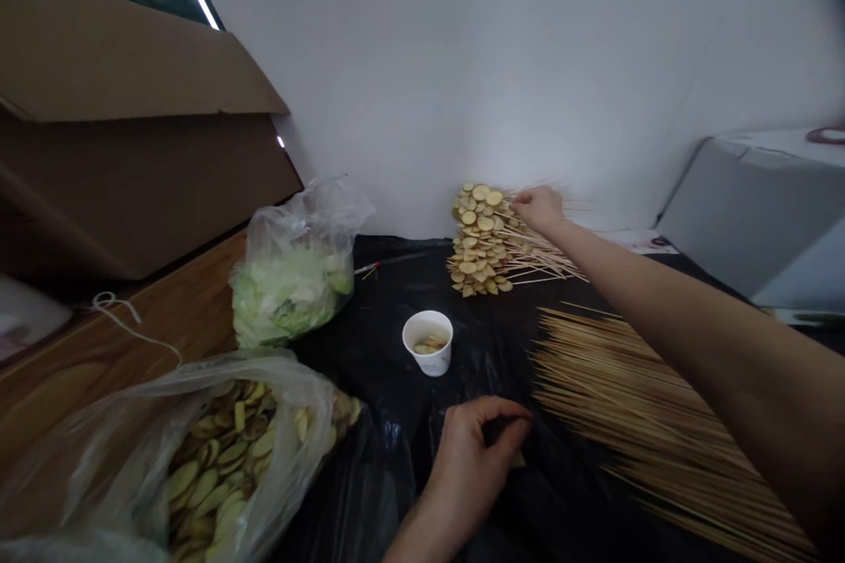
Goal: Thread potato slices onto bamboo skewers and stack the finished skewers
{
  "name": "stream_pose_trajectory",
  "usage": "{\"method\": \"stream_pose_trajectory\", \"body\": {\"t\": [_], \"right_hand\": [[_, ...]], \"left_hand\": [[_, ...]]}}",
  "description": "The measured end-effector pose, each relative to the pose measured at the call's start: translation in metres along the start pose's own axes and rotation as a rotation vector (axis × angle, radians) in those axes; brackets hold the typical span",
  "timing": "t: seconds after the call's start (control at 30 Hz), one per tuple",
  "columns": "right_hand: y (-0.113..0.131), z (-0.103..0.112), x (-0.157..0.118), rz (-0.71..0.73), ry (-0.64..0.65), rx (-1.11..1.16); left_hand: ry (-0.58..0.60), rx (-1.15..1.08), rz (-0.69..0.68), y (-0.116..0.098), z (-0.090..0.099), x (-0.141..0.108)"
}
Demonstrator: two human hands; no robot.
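My right hand (538,209) reaches to the back, its fingers pinched at a wooden skewer on top of a pile of skewered potato slices (481,242). The slices sit at the left ends of the sticks, and the bare ends point right. Low in the middle, my left hand (472,457) is closed, thumb and forefinger brought together. A small pale edge shows under its thumb; what the fingers hold, if anything, is hidden. Just beyond that hand stands a white paper cup (437,361) with a few pale pieces inside. Loose bare skewers (613,396) lie beneath my right forearm.
An open plastic bag of potato slices (221,457) lies front left. Behind it stands a clear bag of cut cabbage (290,286), with a pen-like object (367,267) beside it. A cardboard box (145,185) is at left, a white box (759,202) at right. Black plastic (370,475) covers the table.
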State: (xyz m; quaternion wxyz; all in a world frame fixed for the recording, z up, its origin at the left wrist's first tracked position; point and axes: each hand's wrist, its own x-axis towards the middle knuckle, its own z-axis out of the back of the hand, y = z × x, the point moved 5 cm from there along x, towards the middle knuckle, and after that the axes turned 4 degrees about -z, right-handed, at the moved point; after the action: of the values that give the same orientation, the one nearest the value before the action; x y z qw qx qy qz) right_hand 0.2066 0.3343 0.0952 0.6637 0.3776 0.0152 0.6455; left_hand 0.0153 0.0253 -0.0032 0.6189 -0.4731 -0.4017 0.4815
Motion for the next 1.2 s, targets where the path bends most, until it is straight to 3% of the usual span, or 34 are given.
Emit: {"method": "stream_pose_trajectory", "body": {"t": [0.17, 0.33, 0.47, 0.6, 0.8, 0.97, 1.07, 1.2], "right_hand": [[0.008, -0.004, 0.008, -0.008, -0.011, -0.051], [0.008, 0.022, -0.012, 0.060, -0.042, -0.105], [0.005, 0.047, -0.059, 0.178, 0.003, -0.114], [0.002, 0.071, -0.121, 0.250, 0.119, 0.019], [-0.009, 0.101, -0.199, 0.212, 0.222, 0.116], [-0.026, 0.095, -0.237, 0.188, 0.423, 0.038], [-0.030, 0.087, -0.248, 0.219, 0.553, -0.034], [-0.030, 0.080, -0.257, 0.189, 0.635, -0.122]], "left_hand": [[-0.018, 0.026, 0.001, 0.000, 0.003, 0.001], [-0.020, 0.022, -0.021, 0.000, 0.004, 0.002], [-0.013, 0.026, -0.077, 0.000, 0.004, 0.003], [0.000, 0.064, -0.110, 0.000, 0.005, 0.005], [-0.052, 0.127, -0.191, -0.008, 0.008, 0.005], [-0.124, 0.108, -0.191, -0.009, 0.015, 0.007], [-0.170, 0.089, -0.199, -0.009, 0.023, 0.010], [-0.206, 0.143, -0.200, -0.006, 0.030, 0.014]]}}
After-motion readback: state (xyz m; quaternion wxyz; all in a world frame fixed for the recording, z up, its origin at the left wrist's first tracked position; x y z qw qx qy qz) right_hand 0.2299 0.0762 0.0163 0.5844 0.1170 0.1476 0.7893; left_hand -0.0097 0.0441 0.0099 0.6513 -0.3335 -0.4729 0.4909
